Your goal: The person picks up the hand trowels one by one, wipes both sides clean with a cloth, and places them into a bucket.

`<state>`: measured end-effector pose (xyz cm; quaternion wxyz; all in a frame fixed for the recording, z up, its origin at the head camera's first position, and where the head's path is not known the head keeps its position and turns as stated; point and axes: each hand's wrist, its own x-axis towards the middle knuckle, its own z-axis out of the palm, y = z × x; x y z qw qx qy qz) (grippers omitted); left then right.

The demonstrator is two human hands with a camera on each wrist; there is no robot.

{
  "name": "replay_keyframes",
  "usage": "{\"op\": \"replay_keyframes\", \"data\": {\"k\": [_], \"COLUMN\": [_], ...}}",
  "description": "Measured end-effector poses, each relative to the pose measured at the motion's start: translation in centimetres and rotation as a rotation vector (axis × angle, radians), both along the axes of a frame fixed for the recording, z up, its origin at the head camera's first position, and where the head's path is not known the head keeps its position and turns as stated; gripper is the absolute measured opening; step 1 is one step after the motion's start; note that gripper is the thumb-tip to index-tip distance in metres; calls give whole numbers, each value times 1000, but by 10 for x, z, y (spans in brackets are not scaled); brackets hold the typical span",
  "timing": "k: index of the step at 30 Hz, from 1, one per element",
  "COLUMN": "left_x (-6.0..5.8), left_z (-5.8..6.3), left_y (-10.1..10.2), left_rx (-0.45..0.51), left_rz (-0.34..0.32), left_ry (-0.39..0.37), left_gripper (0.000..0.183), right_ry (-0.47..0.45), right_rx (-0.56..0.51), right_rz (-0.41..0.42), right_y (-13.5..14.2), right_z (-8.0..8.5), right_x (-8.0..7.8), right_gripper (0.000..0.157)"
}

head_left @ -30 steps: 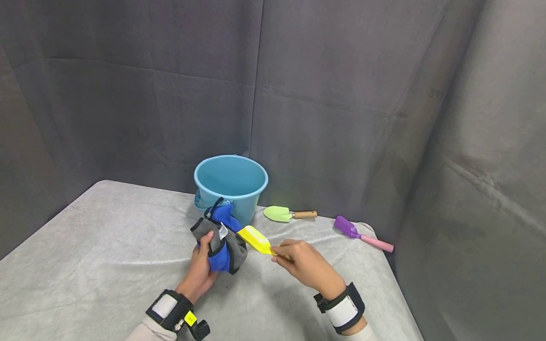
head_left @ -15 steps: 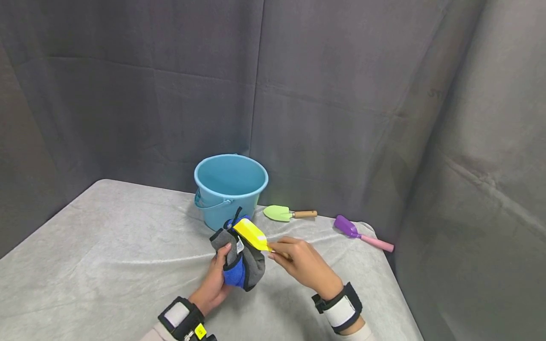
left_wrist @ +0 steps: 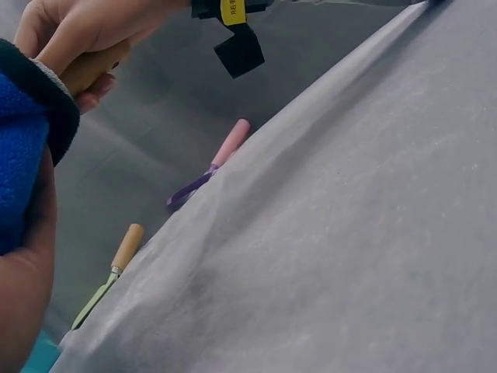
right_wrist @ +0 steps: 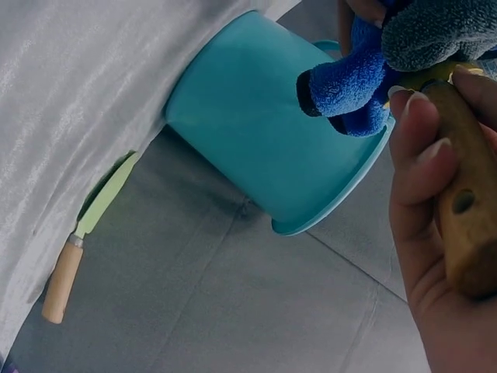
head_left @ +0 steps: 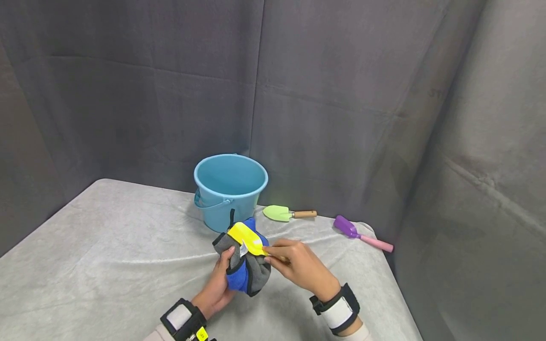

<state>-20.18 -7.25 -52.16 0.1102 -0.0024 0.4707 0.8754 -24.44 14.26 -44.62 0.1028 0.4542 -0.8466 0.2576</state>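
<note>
My left hand grips a bunched blue and grey cloth with black edging and a small white tag. In my right hand is a small garden trowel with a yellow blade, its short wooden handle between thumb and curled fingers in the right wrist view. The blade lies over the cloth in the head view, its tip pointing up and left. Folds of blue cloth show beyond the handle's far end. Most of my left fingers are hidden behind the cloth.
A light blue bucket stands just beyond the cloth, at the back of the grey-covered table. To its right lie a green trowel with a wooden handle and a purple scoop with a pink handle. Grey curtains hang behind.
My left hand has brought the cloth right and nearer to me, away from the bucket's front. The yellow blade, earlier at the cloth's right edge, now overlaps it. My right hand has shifted slightly left.
</note>
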Motion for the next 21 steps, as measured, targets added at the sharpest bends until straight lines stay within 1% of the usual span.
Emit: {"op": "replay_keyframes", "data": {"k": [7,14,16,18,21], "left_x": [-2,-5,-5,-6,-7], "left_z": [3,3,3,3,4], "left_y": [-3,-8,-8,-9,-10], "left_rx": [6,4,4,10,30], "left_rz": [37,34,42,51,68], "left_ry": [-8,-17,-15,-8,11], "left_gripper": [64,68,67,64,54], "right_ry": [0,-14,-18,-24,-31], "right_rx": [-3,4,3,2,2], "right_rz": [17,16,16,16,21], "right_y": [-3,-4,-4,-4,-3], "right_z": [-1,-1,-1,-2,-2], "right_x": [0,0,1,1,1], "right_gripper": [28,27,27,27,27]}}
